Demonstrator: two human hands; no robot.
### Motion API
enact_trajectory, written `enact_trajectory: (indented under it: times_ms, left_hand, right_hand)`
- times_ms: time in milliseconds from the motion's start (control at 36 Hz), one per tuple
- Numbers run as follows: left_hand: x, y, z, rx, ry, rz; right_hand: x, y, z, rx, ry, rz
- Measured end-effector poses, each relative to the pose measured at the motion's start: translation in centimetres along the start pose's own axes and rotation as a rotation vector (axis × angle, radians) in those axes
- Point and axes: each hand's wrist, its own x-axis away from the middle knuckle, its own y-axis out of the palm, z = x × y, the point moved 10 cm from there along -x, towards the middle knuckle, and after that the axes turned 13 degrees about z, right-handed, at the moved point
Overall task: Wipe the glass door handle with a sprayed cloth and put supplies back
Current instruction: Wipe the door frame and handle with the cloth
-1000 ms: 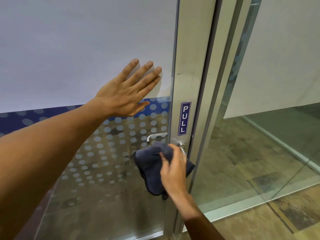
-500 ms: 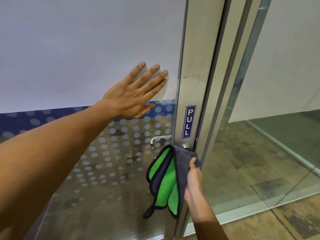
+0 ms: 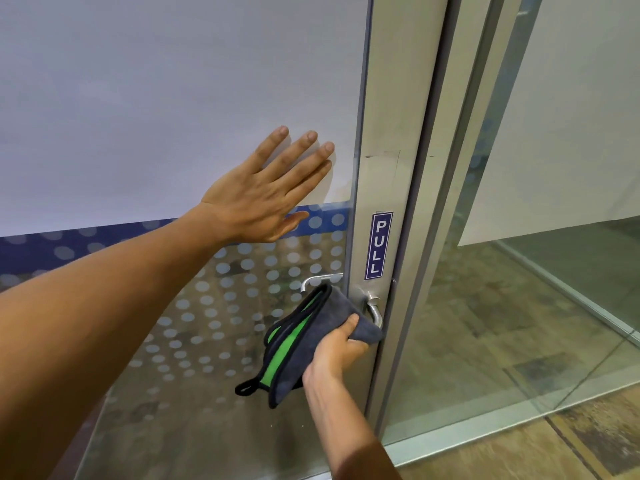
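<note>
A silver lever handle point(image 3: 374, 310) sticks out of the metal door stile point(image 3: 388, 168), just below a blue PULL sticker point(image 3: 378, 245). My right hand point(image 3: 334, 355) grips a folded grey cloth with a green inner side point(image 3: 304, 337) and presses its upper corner against the handle; most of the lever is hidden under the cloth. My left hand point(image 3: 266, 195) lies flat with fingers spread on the frosted glass panel point(image 3: 173, 98), up and left of the handle. No spray bottle is in view.
A second lever handle point(image 3: 317, 281) shows through the glass on the door's far side. To the right stand the door frame point(image 3: 450, 202) and a fixed glass wall point(image 3: 554, 306). Brown patterned floor point(image 3: 571, 441) runs along the bottom right.
The cloth has unfolded from a grey bunch and shows its green side. My right hand slid down the handle and now holds the cloth from below. My left hand stayed flat on the glass.
</note>
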Motion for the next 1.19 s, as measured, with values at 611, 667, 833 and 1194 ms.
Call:
enact_trajectory:
  times_ms: [611, 667, 833, 1194]
  left_hand:
    - [-0.1, -0.2, 0.0, 0.068, -0.014, -0.040]
    - [-0.1, -0.2, 0.1, 0.048, -0.010, -0.030]
    - [-0.1, -0.2, -0.1, 0.092, -0.026, -0.044]
    - [-0.1, -0.1, 0.0, 0.078, -0.019, -0.038]
  right_hand:
    - [4.0, -1.4, 4.5, 0.256, 0.169, -0.388]
    - [3.1, -2.4, 1.9, 0.228, 0.047, -0.385]
    - [-0.3, -3.3, -10.2, -0.040, -0.256, -0.160]
    - [0.9, 1.9, -14.7, 0.325, -1.035, 0.190]
